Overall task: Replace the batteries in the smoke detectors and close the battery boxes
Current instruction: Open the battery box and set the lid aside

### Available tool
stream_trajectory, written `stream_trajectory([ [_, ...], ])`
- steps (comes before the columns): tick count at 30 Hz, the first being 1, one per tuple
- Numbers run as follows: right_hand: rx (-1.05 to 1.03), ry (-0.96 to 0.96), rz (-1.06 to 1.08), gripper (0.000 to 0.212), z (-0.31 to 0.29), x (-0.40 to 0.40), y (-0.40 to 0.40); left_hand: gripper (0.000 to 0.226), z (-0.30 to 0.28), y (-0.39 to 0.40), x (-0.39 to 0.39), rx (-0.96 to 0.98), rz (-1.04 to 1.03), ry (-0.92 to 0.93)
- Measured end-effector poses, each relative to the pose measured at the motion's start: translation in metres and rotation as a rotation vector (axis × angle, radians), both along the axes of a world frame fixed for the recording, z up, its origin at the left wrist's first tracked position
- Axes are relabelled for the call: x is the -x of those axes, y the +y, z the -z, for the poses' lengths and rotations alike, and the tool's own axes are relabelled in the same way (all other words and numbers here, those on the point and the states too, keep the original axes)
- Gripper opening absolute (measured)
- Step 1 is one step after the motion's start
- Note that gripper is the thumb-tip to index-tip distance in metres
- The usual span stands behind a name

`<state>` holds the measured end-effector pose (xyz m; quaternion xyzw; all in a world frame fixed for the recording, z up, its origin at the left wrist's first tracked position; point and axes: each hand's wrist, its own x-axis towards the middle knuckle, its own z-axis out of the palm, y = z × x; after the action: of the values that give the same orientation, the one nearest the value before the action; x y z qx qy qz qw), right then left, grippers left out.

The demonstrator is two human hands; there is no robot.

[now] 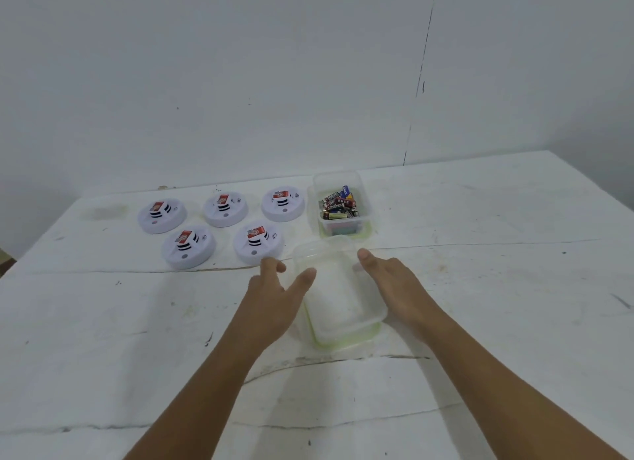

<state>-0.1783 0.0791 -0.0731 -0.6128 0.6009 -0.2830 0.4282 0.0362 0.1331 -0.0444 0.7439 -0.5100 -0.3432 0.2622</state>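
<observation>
Five smoke detectors lie on the white table [480, 288] in the centre-left of the frame, in two rows: three behind, at far left [162, 215], middle [225, 210] and right [283, 203], and two in front, left [188, 246] and right [258, 242]; each carries a red-labelled battery on top and none is being handled. At lower centre the left hand [271, 298] reaches forward with thumb and fingers spread apart, its thumb touching or nearly touching the left rim of the empty clear box [339, 288], though contact cannot be confirmed. That box sits on a green-edged lid just in front of the battery box [343, 202] in the upper centre, which holds a loose heap of batteries [339, 205] and stands open. To the right of centre the right hand [394, 284] lies beside the empty box's right wall, fingers straight and relaxed, clamped on nothing. The step in hand appears to be positioning the empty box as a receptacle. It is done well by seating both palms against the long walls, sliding the box rather than lifting it so that it stays on its lid, and keeping it clear of the nearest front detector.
</observation>
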Motion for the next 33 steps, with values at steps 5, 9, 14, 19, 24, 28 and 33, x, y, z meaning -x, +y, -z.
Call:
stream_trajectory([
  [5,0.031,0.013,-0.03,0.073,-0.006,0.001,0.008,0.039,0.007,0.002,0.001,-0.088,0.097,0.1],
  [9,0.066,0.038,0.04,0.077,-0.012,0.013,0.014,0.051,0.006,-0.007,0.014,-0.018,0.135,0.06],
  [14,0.085,0.049,0.185,0.076,-0.018,0.041,0.021,0.057,0.013,-0.017,0.043,-0.079,0.236,0.175],
  [19,0.063,0.035,0.361,0.08,-0.021,0.075,0.024,0.055,0.018,-0.037,0.087,-0.069,0.276,0.259],
  [24,-0.002,-0.042,0.471,0.083,-0.023,0.11,0.003,0.074,0.023,-0.069,0.134,0.028,0.266,0.338],
  [28,0.004,-0.1,0.468,0.057,-0.03,0.128,-0.022,0.058,0.019,-0.099,0.166,0.043,0.166,0.4],
  [33,0.027,-0.077,0.44,0.048,-0.027,0.135,-0.059,0.023,0.014,-0.131,0.19,0.052,0.082,0.413],
])
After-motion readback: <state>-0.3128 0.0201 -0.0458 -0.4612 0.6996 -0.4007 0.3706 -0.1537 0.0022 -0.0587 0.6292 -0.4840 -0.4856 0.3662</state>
